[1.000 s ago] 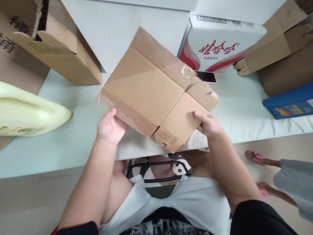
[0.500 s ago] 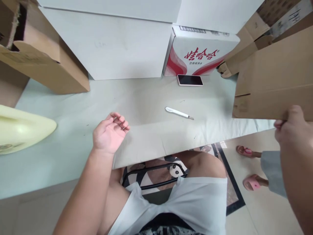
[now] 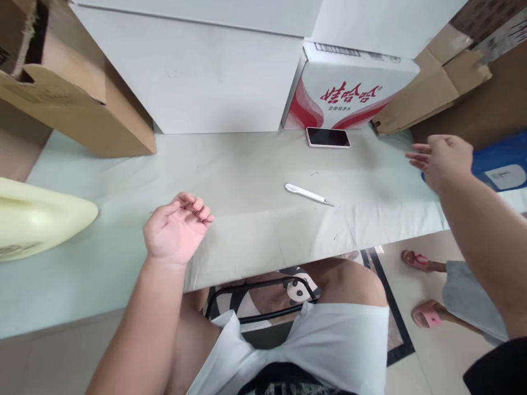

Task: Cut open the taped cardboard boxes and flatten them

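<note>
My left hand [image 3: 178, 227] rests palm up over the table [image 3: 242, 230], fingers loosely curled and apart, holding nothing. On the right, my right hand [image 3: 447, 162] is raised above the table with its fingers apart and nothing visible in them. Between the hands lies a white-handled knife [image 3: 307, 193] with a small blade pointing right. A phone [image 3: 328, 137] with a dark screen lies in front of a white and red box [image 3: 343, 90].
Large white boxes [image 3: 185, 77] stand at the back. Cardboard boxes are at the left [image 3: 94, 109] and right [image 3: 424, 93]. A pale yellow object [image 3: 45, 219] sits at the left edge, a blue container [image 3: 504, 162] at the right. A person's feet in pink sandals [image 3: 428, 317] show below.
The large cardboard piece has left my right hand and is gone from its place. My right hand has moved up and left, with fingers apart. The view has shifted slightly.
</note>
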Action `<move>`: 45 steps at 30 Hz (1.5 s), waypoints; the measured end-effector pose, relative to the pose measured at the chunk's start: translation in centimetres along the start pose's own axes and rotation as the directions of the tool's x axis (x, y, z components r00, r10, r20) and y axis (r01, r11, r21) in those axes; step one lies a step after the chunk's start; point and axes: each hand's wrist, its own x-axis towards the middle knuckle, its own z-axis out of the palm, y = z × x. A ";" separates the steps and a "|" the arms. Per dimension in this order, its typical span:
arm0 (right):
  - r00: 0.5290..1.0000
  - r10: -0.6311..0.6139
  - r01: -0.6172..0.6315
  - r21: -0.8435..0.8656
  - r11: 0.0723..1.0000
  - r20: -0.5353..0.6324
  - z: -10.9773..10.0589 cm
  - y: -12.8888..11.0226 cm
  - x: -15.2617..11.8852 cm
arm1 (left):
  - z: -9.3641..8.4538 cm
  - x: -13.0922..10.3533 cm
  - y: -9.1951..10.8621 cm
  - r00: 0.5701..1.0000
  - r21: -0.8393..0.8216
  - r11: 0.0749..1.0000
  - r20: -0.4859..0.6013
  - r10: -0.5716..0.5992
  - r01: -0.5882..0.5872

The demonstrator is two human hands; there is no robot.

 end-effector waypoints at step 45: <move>0.289 -0.935 0.581 0.738 0.342 0.206 3.3 -8.1 -27.5 | -1.6 -4.6 2.5 0.341 0.687 0.104 0.218 0.915 -0.719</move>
